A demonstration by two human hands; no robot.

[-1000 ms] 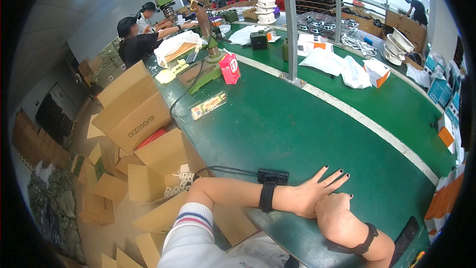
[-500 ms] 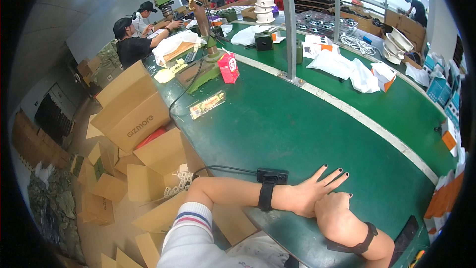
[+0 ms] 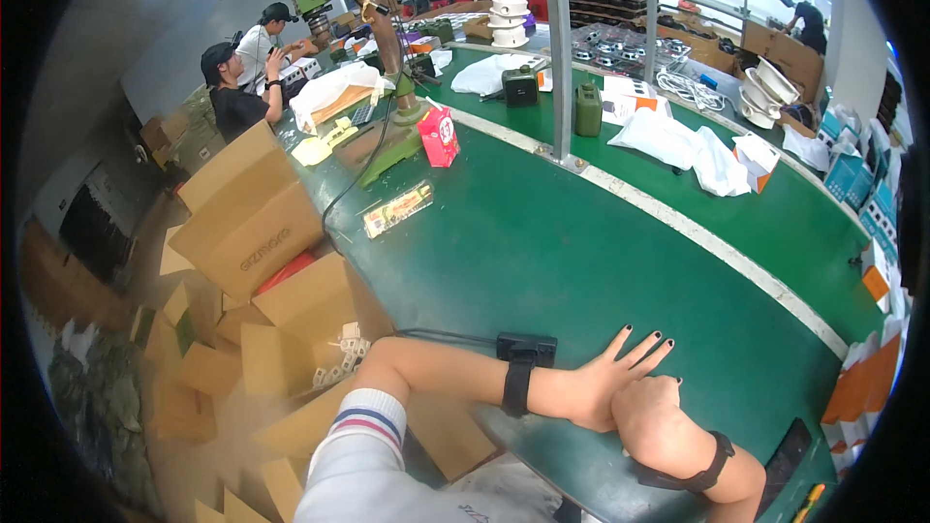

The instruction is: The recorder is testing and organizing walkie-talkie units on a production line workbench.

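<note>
My left hand (image 3: pixel 596 387) lies on the green tabletop (image 3: pixel 523 252) with its fingers stretched and spread, dark polish on the nails, holding nothing. Against it rests my right hand (image 3: pixel 651 415), bent at the wrist and curled closed. Most of its fingers are hidden, and I cannot make out whether anything is inside them. A black strap (image 3: pixel 517 387) circles my left wrist and carries a small black box (image 3: pixel 528 349) with a cable. Another black strap (image 3: pixel 712 465) goes round my right wrist.
Open cardboard boxes (image 3: pixel 262 242) crowd the left side of the table. A green drill press (image 3: pixel 392 58) stands behind, near a red packet (image 3: pixel 439 138) and a flat printed packet (image 3: pixel 397 210). A grey post (image 3: pixel 560 58) rises from the table. Two people (image 3: pixel 237 87) work at far left.
My hands keep the same pose against each other. The view has shifted slightly. At far left, the person in black has raised a hand and leaned back from the table.
</note>
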